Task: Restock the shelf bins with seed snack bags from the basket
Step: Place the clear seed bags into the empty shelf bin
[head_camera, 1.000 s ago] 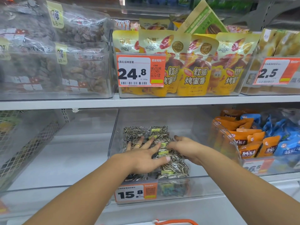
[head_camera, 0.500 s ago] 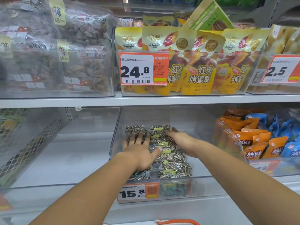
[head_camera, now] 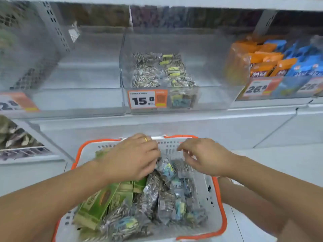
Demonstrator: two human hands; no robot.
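Reaching down with the left hand (head_camera: 129, 158), palm down and fingers curled into the clear seed snack bags (head_camera: 166, 198) below it, probably gathering some; an actual grip cannot be told. Hovering with the right hand (head_camera: 204, 156), fingers loosely bent, holding nothing, above the white orange-rimmed plastic basket (head_camera: 218, 206). Waiting ahead of both hands, the clear plastic shelf bin (head_camera: 209, 70), partly stocked.

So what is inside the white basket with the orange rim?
The white plastic basket holds clear bags of striped seeds and green packets. The left hand covers some bags; the bottom is hidden.
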